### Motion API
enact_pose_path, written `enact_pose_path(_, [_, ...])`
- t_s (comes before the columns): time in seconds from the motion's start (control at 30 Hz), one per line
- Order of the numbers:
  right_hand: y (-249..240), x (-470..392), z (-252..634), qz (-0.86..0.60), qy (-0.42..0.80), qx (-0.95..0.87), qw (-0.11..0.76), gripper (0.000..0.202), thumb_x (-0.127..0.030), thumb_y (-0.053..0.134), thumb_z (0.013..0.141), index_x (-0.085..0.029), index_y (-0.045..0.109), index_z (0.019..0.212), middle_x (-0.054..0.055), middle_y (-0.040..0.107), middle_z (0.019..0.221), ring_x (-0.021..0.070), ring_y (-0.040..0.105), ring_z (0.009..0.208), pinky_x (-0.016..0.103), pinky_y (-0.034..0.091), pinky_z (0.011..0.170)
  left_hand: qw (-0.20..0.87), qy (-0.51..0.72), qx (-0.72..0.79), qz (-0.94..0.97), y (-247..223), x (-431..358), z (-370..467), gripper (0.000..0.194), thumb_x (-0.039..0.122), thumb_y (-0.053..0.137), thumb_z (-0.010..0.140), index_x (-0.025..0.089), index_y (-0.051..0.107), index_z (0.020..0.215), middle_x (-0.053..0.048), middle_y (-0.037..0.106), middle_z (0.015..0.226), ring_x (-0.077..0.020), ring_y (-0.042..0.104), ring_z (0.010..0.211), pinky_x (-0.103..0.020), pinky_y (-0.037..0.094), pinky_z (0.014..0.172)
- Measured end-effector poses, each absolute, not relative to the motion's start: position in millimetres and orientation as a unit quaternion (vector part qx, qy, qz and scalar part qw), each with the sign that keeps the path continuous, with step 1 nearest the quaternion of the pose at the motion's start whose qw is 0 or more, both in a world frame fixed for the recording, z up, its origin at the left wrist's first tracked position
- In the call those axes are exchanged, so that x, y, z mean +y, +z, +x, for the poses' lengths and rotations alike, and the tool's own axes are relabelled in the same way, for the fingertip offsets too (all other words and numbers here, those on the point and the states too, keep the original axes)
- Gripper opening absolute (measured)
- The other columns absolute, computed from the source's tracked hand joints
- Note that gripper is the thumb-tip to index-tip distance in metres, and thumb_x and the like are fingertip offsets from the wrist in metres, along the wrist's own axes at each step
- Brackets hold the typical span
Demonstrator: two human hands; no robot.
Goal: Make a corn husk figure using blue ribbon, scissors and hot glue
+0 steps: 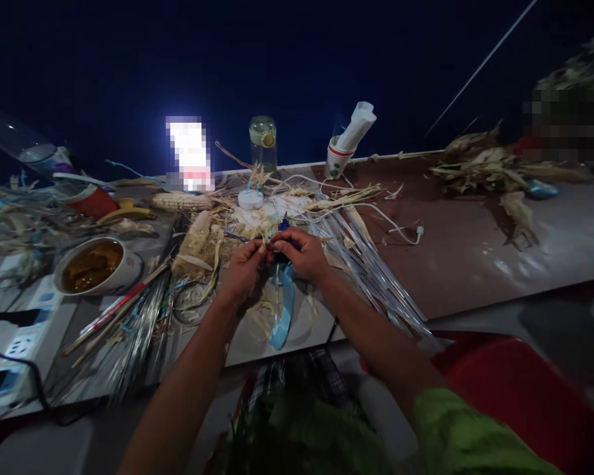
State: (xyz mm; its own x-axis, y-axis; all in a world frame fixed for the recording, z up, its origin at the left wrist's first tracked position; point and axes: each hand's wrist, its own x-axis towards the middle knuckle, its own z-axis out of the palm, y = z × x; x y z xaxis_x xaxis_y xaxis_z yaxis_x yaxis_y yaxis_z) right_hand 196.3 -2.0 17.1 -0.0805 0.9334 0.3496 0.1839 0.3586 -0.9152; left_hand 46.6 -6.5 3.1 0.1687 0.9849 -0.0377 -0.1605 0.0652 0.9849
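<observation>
My left hand (247,264) and my right hand (304,254) meet over the near middle of the table, fingers closed in a pinch. Between the fingertips is a small pale strip (266,241), perhaps corn husk; most of it is hidden by the fingers. Just beyond my right fingers sits a small dark blue object (283,225), too small to name. A light blue ribbon (283,320) hangs in a loop below the hands, its upper end hidden. Corn cobs (198,241) and husk scraps lie to the left of my left hand.
A bowl of brown liquid (96,267) and a power strip (32,336) are at left. Thin wires (143,330) lie nearby. Clear rods (376,270) and a white cable (400,231) are at right. Behind stand a bottle (263,148), a paper cup (337,161) and a bright screen (191,152).
</observation>
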Motion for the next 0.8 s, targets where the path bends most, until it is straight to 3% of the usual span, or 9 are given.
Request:
enact_pose_path(0.17, [18.7, -1.3, 196.7, -0.44, 0.347, -0.646, 0.518, 0.014, -0.028, 0.058, 0.077, -0.017, 0.066, 0.075, 0.001, 0.061, 0.073, 0.0119, 0.056, 0.072, 0.026, 0.044, 0.071, 0.606, 0.427, 0.439, 0.508, 3.8, -7.7, 44.5, 0.015, 0.03, 0.057, 0.075, 0.016, 0.063, 0.079, 0.0, 0.055, 0.065, -0.0098, 0.048, 0.06, -0.021, 0.039, 0.057])
enact_pose_path(0.37, [18.6, -1.8, 196.9, -0.455, 0.326, -0.652, 0.512, 0.014, -0.029, 0.057, 0.077, -0.017, 0.064, 0.073, 0.001, 0.06, 0.072, 0.0127, 0.055, 0.071, 0.027, 0.043, 0.07, 0.556, 0.397, 0.444, 0.58, 9.1, -11.3, 44.0, 0.03, 0.036, 0.055, 0.077, 0.018, 0.065, 0.098, -0.004, 0.065, 0.088, -0.0168, 0.057, 0.082, -0.027, 0.044, 0.073])
enact_pose_path(0.6, [19.3, -3.4, 196.7, -0.457, 0.344, -0.649, 0.503, 0.015, -0.03, 0.056, 0.076, -0.017, 0.061, 0.069, 0.001, 0.059, 0.071, 0.0126, 0.053, 0.07, 0.027, 0.043, 0.07, 0.443, 0.388, 0.474, 0.655, 9.8, -9.7, 46.7, 0.026, 0.037, 0.049, 0.082, 0.017, 0.065, 0.089, -0.004, 0.064, 0.079, -0.0154, 0.056, 0.075, -0.027, 0.044, 0.072])
enact_pose_path(0.8, [25.9, -6.2, 204.8, -0.436, 0.458, -0.574, 0.52, 0.028, -0.042, 0.056, 0.077, -0.017, 0.064, 0.086, 0.001, 0.061, 0.077, 0.0115, 0.053, 0.068, 0.025, 0.043, 0.066, 0.446, 0.413, 0.458, 0.649, 12.4, -14.5, 47.7, 0.024, 0.037, 0.049, 0.082, 0.017, 0.059, 0.076, -0.001, 0.058, 0.068, -0.0136, 0.051, 0.065, -0.025, 0.042, 0.063])
